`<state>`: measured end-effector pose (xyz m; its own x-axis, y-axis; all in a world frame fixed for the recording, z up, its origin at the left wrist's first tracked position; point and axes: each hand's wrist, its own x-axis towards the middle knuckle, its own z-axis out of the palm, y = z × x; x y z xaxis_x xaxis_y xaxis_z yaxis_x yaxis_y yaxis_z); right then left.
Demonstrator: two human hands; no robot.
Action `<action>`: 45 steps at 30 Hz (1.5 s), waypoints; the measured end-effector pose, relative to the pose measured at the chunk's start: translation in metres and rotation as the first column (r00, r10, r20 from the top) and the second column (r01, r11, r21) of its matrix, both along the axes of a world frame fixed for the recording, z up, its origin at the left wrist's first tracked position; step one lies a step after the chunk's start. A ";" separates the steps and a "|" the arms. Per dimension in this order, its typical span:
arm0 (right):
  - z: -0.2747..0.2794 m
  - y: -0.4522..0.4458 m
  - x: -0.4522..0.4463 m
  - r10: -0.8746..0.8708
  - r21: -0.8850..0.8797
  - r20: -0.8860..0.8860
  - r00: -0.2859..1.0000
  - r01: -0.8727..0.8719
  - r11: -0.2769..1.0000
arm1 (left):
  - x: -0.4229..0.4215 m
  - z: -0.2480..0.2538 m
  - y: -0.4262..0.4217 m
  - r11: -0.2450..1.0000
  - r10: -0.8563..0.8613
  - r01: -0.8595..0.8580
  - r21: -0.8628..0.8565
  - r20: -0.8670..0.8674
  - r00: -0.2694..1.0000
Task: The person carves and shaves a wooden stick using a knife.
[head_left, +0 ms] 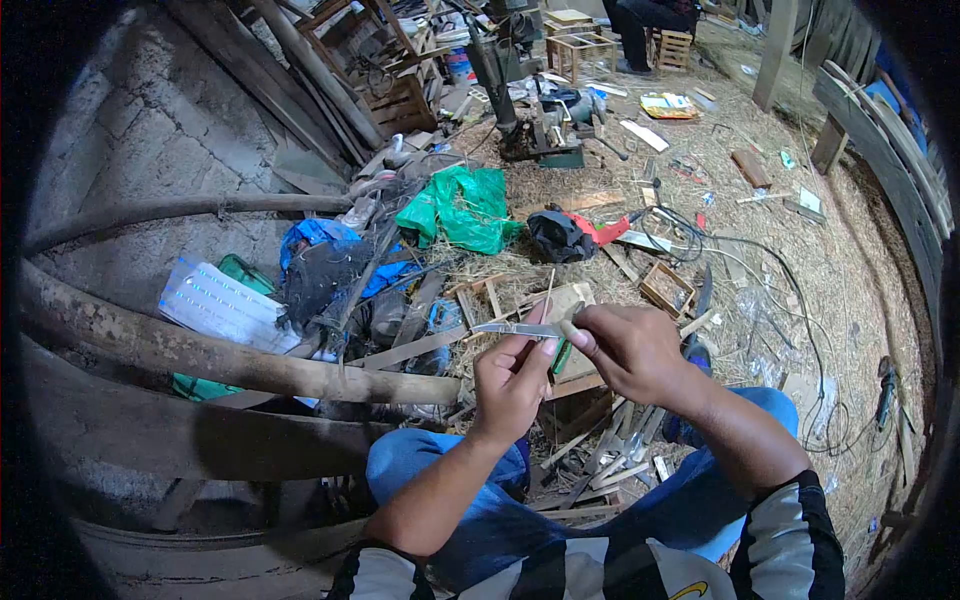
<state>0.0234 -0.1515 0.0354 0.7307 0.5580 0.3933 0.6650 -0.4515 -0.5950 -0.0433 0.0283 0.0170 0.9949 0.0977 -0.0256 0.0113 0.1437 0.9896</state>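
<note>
In front of my knees, both hands meet around a knife whose blade points left. My right hand is closed around the handle end. My left hand pinches a thin wooden stick that stands up past the blade, its thumb close against the metal. Just below the knife is a narrow green object; its kind is unclear. Behind the hands lies a pale wooden board, partly covered by them.
A small wooden box sits beyond my right hand. Wood scraps lie between my legs. A round wooden pole crosses on the left. Farther off are a green plastic bag, a black bag, cables and a seated person.
</note>
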 end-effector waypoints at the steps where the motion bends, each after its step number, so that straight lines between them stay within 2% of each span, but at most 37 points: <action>1: 0.001 0.000 0.000 0.001 -0.025 0.011 1.000 0.000 1.000 | 0.000 -0.001 0.001 0.999 0.008 -0.009 0.030 0.021 1.000; 5: 0.000 -0.001 0.002 0.036 -0.037 0.048 0.998 -0.034 0.999 | 0.000 0.000 0.005 1.000 -0.024 0.024 0.000 0.027 0.999; 8: -0.002 0.000 0.001 0.069 -0.022 0.043 0.997 -0.068 0.997 | -0.001 0.004 0.001 0.980 -0.025 0.023 -0.198 -0.008 1.000; 10: -0.002 0.000 0.002 0.033 -0.031 0.108 0.994 -0.030 0.999 | -0.001 0.006 -0.001 0.945 -0.031 0.019 -0.327 -0.031 0.999; 13: -0.003 -0.002 0.003 0.013 -0.026 0.159 0.987 -0.009 1.000 | -0.001 0.011 -0.002 0.920 -0.059 0.028 -0.392 -0.068 0.996; 20: -0.006 -0.009 0.019 -0.076 -0.032 0.163 0.984 0.082 0.996 | 0.001 0.003 0.002 0.915 -0.052 0.023 -0.402 -0.060 0.997; 27: -0.016 -0.009 0.032 -0.164 -0.026 0.103 0.981 0.167 0.986 | 0.006 0.005 0.001 0.910 -0.017 -0.048 -0.413 -0.152 0.988; 33: -0.021 -0.017 0.046 -0.227 -0.160 0.080 0.971 0.237 0.958 | 0.004 0.002 0.003 0.914 -0.046 -0.018 -0.405 -0.148 0.988; 35: -0.018 -0.025 0.058 -0.382 -0.177 -0.044 0.923 0.369 0.912 | 0.002 0.003 0.001 0.928 -0.054 0.001 -0.373 -0.130 0.990; 36: -0.017 -0.027 0.060 -0.394 -0.108 -0.010 0.919 0.391 0.914 | 0.002 0.001 0.001 0.924 -0.038 -0.027 -0.382 -0.161 0.986; 38: -0.009 -0.024 0.052 -0.346 -0.087 -0.029 0.938 0.342 0.936 | 0.002 0.001 0.001 0.916 -0.012 -0.066 -0.397 -0.190 0.982; 40: -0.012 -0.015 0.037 -0.260 -0.071 -0.048 0.964 0.257 0.964 | 0.003 0.001 0.003 0.915 -0.075 0.007 -0.404 -0.154 0.985; 43: -0.016 -0.001 0.014 -0.033 -0.032 0.005 0.999 0.034 0.999 | 0.005 0.000 0.002 0.917 -0.066 -0.011 -0.399 -0.178 0.982; 45: -0.013 0.003 0.006 0.006 -0.049 -0.017 1.000 -0.006 0.999 | 0.005 -0.001 0.002 0.907 -0.082 0.000 -0.422 -0.174 0.981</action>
